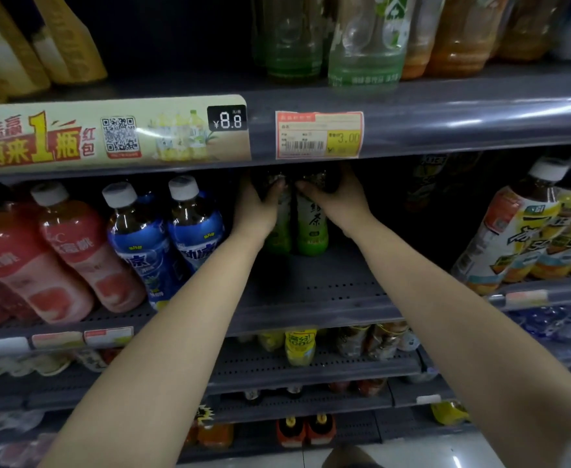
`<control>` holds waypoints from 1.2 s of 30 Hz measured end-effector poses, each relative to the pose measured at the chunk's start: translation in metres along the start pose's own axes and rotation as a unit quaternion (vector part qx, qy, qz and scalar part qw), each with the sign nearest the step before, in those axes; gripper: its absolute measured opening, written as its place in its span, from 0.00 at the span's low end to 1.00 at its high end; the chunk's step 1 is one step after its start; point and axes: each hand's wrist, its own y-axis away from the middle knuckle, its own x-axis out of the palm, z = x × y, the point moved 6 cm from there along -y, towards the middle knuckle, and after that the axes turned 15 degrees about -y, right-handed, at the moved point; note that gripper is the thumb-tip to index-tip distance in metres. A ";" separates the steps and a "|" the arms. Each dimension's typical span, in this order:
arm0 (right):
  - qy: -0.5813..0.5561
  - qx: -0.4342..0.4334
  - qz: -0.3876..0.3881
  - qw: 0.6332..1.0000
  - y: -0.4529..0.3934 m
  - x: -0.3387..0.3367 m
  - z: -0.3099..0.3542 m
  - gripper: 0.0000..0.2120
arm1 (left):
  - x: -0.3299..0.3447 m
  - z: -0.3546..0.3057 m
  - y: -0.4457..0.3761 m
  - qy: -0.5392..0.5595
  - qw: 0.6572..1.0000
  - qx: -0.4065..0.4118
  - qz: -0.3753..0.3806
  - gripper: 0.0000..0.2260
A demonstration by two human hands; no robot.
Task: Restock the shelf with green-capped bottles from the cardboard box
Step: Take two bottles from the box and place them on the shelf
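Observation:
Two green-labelled tea bottles stand side by side deep on the middle shelf (pixel 311 292). My left hand (pixel 258 206) grips the upper part of the left bottle (pixel 279 231). My right hand (pixel 336 197) grips the upper part of the right bottle (pixel 312 228). The shelf above hides both caps. The bottles' bases rest on or just above the perforated shelf. The cardboard box is out of view.
Blue-labelled bottles (pixel 162 238) and pink ones (pixel 57 251) stand left of the gap. Yellow-labelled tea bottles (pixel 527 231) stand at the right. The upper shelf edge (pixel 446 123) with price tags overhangs my hands. Lower shelves hold more drinks.

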 end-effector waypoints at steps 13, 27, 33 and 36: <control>-0.010 0.010 -0.014 1.000 -0.007 0.002 -0.011 0.35 | 0.003 0.005 -0.004 -0.005 1.000 0.004 0.015 0.26; 0.033 0.015 0.002 0.999 0.002 0.002 -0.034 0.33 | 0.016 0.033 0.007 0.011 0.999 0.025 0.017 0.27; 0.030 0.024 -0.005 0.999 0.000 0.004 -0.040 0.34 | 0.017 0.035 0.009 -0.014 0.999 0.036 0.017 0.28; 0.035 0.032 0.002 0.999 0.005 0.003 -0.038 0.36 | 0.014 0.032 0.012 -0.030 0.999 0.025 0.030 0.29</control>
